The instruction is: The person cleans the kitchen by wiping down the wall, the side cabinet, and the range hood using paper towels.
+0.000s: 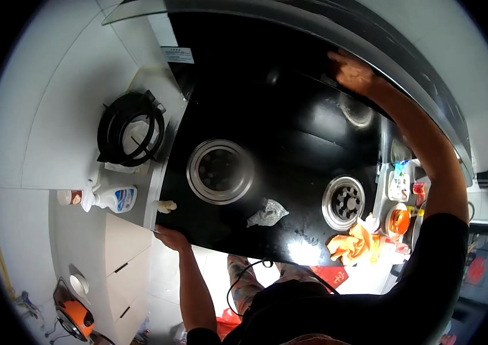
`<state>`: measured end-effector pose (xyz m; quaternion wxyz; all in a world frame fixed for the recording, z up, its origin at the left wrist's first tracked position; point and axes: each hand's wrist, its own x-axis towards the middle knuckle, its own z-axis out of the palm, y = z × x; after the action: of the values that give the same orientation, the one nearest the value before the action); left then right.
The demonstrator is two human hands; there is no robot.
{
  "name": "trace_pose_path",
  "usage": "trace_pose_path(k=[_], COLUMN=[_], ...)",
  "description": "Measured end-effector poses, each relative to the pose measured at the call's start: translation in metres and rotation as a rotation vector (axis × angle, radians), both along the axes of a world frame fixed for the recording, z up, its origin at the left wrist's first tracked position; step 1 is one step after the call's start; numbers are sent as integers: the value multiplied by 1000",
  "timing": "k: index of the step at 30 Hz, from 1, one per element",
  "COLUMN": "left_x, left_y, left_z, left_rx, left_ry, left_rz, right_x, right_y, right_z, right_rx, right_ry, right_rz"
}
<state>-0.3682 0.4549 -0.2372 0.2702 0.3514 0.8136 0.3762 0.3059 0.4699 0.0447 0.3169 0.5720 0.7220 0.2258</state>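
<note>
My left hand point(170, 237) rests at the front left corner of the black cooktop point(290, 167), its fingers bent over the edge; whether it grips the edge is unclear. My right hand point(352, 73) reaches up under the range hood point(416, 75), at the dark panel behind the cooktop. Its fingers are partly lost in shadow. Two round burner rings, the left one point(220, 172) and the right one point(343, 203), are set in the cooktop. Between them lies a crumpled silvery wad point(268, 213). An orange cloth point(358, 244) lies at the front right corner.
Black pan supports point(131, 129) stand on the left counter, with a spray bottle point(115, 199) nearer the front. A pale crumpled piece point(167, 206) sits by the cooktop's left edge. Bottles and an orange-lidded jar point(398, 221) crowd the right side. An orange machine point(75, 317) is at the lower left.
</note>
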Motion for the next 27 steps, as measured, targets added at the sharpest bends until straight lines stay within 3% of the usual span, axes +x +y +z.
trace_pose_path(k=[5, 9, 11, 12, 16, 18, 20, 21, 23, 27], left_x=[-1, -4, -5, -6, -8, -14, -9, -7, -1, -11], left_y=[2, 3, 1, -2, 1, 2, 4, 3, 1, 5], left_z=[-4, -6, -13, -15, -21, -24, -16, -10, 0, -15], left_rx=[-45, -59, -15, -22, -40, -27, -60, -98, -59, -63], left_ry=[2, 11, 35, 36, 72, 106, 88, 66, 50, -16], left_rz=[12, 6, 1, -11, -20, -45, -37, -4, -37, -18], right_x=[20, -26, -47, -72, -155, -142, -107, -95, -79, -23], right_y=[-70, -56, -13, 12, 81, 83, 88, 72, 9, -90], right_z=[4, 25, 26, 30, 47, 40, 15, 14, 37, 26], right_rx=[81, 234, 263, 325, 387, 401, 433, 441, 269, 441], right_ry=[-55, -45, 204, 601, 700, 760, 657, 653, 781, 504], right_rz=[-87, -282, -342, -524, -403, -407, -96, -109, -403, -530])
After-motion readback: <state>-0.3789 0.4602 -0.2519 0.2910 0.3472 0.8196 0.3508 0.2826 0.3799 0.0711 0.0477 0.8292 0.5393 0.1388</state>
